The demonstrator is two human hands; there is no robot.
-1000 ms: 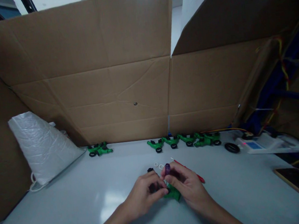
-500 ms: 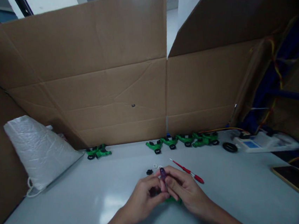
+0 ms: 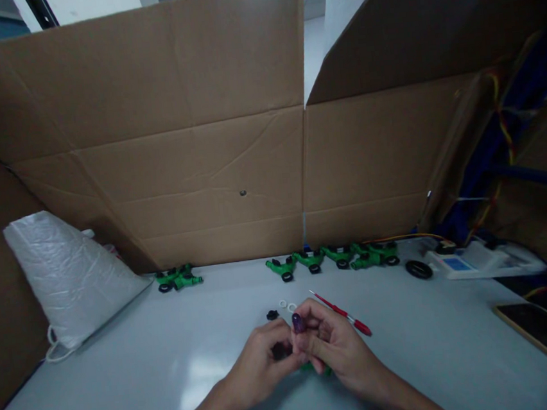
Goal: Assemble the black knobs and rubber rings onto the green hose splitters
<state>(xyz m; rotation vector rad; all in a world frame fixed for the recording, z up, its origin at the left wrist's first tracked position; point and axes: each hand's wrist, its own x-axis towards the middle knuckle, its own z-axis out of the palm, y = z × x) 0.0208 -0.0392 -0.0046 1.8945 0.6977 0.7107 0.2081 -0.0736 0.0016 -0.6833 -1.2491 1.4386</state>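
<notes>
Left hand (image 3: 262, 363) pinching the green fitting (image 3: 311, 367) low at centre of the table (image 3: 126, 387), right hand (image 3: 339, 347) gripping a purple-handled tool (image 3: 298, 323) upright over it, 2 white rings (image 3: 287, 305) just beyond, red screwdriver (image 3: 345, 315) lying near.

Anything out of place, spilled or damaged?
Nothing stands out. Green plastic fittings line the brown cardboard wall, a red-handled screwdriver lies flat on the grey table, and the left hand and right hand grip one green fitting.

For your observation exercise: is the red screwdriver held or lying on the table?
Lying on the table. The red screwdriver rests flat beside the right hand, no fingers around it; that hand grips a purple-handled tool.
</notes>
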